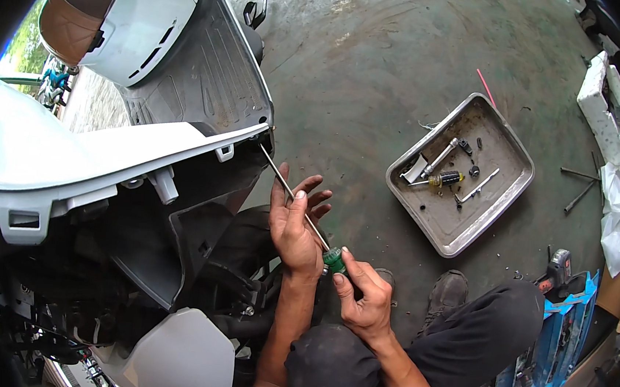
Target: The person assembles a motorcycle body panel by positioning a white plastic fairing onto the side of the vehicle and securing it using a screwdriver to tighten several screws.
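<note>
A long screwdriver with a green handle runs up and left to the end of the white body panel of a scooter, its tip at the dark trim near a panel corner. My right hand is closed on the handle, thumb and forefinger around it. Further up, my left hand steadies the shaft between thumb and palm, its other fingers spread and partly curled. Where the tip meets the trim is too small to make out. The grey ribbed footboard lies just beyond.
Right of my hands, a grey metal tray on the floor holds a yellow-and-black screwdriver, a ratchet handle and small parts. At the far right are a blue tool case, a power drill and white foam.
</note>
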Demonstrator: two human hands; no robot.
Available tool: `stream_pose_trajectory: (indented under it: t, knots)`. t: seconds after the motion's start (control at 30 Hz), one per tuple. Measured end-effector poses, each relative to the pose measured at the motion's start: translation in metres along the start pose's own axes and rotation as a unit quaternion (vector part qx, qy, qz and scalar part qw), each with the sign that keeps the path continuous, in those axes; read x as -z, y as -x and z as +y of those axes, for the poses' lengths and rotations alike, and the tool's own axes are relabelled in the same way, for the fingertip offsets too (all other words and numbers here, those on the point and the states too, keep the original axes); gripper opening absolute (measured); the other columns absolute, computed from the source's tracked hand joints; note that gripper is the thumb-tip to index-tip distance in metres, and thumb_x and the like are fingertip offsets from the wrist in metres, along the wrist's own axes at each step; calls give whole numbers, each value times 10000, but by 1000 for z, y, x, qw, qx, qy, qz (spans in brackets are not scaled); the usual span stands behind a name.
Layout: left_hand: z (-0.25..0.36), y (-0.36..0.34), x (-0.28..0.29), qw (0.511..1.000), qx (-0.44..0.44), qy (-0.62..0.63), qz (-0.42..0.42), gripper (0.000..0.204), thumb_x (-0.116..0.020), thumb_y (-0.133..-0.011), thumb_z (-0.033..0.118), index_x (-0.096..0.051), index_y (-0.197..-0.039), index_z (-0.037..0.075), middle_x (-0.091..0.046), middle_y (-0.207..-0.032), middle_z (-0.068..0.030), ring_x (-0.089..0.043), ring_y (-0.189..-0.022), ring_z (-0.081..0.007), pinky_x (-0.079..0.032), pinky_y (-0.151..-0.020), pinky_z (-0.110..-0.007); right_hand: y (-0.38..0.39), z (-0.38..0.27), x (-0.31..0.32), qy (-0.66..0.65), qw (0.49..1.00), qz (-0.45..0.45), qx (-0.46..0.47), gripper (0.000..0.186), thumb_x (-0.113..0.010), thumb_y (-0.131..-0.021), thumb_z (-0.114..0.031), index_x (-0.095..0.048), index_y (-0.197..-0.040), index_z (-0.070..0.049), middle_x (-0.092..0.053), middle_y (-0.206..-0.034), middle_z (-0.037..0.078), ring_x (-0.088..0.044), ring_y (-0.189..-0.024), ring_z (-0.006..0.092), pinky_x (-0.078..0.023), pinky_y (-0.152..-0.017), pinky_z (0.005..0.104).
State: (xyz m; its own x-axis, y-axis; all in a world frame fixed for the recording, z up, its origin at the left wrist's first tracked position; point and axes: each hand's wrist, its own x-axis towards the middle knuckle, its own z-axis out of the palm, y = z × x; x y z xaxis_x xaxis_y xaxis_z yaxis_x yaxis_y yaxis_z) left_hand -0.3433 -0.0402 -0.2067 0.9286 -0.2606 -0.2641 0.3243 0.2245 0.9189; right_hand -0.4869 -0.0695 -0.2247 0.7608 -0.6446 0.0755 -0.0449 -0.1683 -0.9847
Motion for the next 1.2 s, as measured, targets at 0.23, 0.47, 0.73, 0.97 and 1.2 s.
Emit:
stream_pose_trajectory:
  t: [0.23, 0.47, 0.73, 0.97, 1.2]
  knots:
    - [-4, -4, 10, 1000, -5, 12, 9, 429, -430, -1053, 198, -410, -1471, 103, -635, -1195, -106, -648, -999, -182, -525, -830, -315, -6, 17, 14, -700, 529, -142, -457, 410, -516, -1037, -236, -493, -1380, -11, -652, -950, 143, -448, -462, 83, -346, -431, 186]
    - [-8, -12, 15, 1000, -14, -18, -7, 380, -416, -1072, 231, -451, -1432, 116, -642, -1198, -99, -633, -1008, -165, -513, -829, -298, -9, -3, 9, -50, 999, -10, 0, 388, -693, -894, -94, -604, -1268, -38, -682, -1042, 152, -614, -718, 199, -513, -609, 300]
    - [-1, -6, 7, 1000, -2, -14, -1, 400, -389, -1075, 251, -432, -1454, 129, -631, -1167, -85, -625, -1009, -167, -499, -843, -315, -3, -1, -4, 49, 997, 25, 48, 382, -685, -886, -75, -653, -1265, -37, -679, -1048, 140, -602, -646, 234, -527, -596, 338]
    - [-3, -7, 13, 1000, -12, -12, 8, 400, -404, -1066, 220, -443, -1448, 109, -632, -1146, -82, -629, -1007, -169, -504, -852, -323, -8, 19, 7, -728, 507, -148, -436, 455, -453, -1036, -232, -426, -1441, -26, -627, -997, 132, -436, -484, 87, -342, -437, 203]
    - [-2, -12, 11, 1000, -12, -16, 8, 379, -428, -1057, 200, -464, -1421, 102, -632, -1186, -95, -627, -1010, -168, -504, -849, -316, -5, -5, 3, -215, 966, -3, -140, 446, -696, -878, -59, -534, -1293, -28, -646, -1008, 143, -662, -746, 189, -540, -653, 277]
